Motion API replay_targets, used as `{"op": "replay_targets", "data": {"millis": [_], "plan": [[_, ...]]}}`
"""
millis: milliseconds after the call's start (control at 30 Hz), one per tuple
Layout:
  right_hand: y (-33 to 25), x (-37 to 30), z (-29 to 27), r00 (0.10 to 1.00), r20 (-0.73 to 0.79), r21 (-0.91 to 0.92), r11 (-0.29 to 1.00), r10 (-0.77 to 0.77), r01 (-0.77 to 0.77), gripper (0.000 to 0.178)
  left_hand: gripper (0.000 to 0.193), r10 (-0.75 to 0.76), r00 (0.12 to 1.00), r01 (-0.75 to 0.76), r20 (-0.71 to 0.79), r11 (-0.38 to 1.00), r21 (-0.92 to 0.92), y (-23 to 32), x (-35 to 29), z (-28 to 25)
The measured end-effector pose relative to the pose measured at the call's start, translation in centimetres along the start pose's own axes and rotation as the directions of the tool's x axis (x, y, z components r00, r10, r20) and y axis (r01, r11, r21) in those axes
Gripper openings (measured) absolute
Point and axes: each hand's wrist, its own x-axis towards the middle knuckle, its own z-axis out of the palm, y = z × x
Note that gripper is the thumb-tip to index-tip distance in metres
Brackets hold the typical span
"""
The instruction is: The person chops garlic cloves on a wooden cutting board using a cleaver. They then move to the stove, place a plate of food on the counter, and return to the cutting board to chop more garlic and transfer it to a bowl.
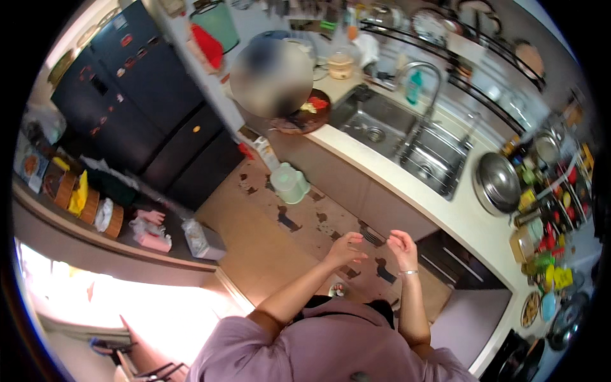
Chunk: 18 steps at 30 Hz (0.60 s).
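Observation:
My left hand [347, 249] and my right hand [403, 249] are raised in front of my body, a short way apart. Nothing shows in either one, and the fingers are loosely curled and spread. A thin bracelet [408, 272] circles my right wrist. Below them lies a floor mat [305, 210] with a dog pattern. The counter's cabinet front [388, 210] is the nearest furniture to my hands, and neither hand touches it.
A double sink [375, 121] is set in the pale counter [356, 162]. Red and yellow food lies on a round brown board [318, 121]; a blurred patch hides the area beside it. A metal bowl [498, 181] stands right. A green stool [289, 184] and dark refrigerator [143, 83] are left.

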Motion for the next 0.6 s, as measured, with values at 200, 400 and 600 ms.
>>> {"op": "replay_targets", "data": {"millis": [200, 400, 600], "plan": [[-0.6, 8.5, 13.8, 0.900, 0.283, 0.045, 0.932, 0.333, -0.359, 0.026, 0.053, 0.218, 0.923, -0.133, -0.316, 0.954, 0.269, -1.6, -1.2, -11.0], [1.4, 19.3, 22.8, 0.863, 0.395, -0.180, 0.948, 0.315, -0.264, 0.014, 0.052, 0.063, 0.918, -0.048, -0.391, 0.998, 0.049, -9.2, 3.6, -20.2], [3.8, 31.0, 33.9, 0.801, 0.540, -0.220, 0.962, 0.260, -0.163, 0.013, 0.044, 0.017, 0.883, -0.015, -0.468, 1.000, 0.009, -2.3, 10.3, -34.9]]}}
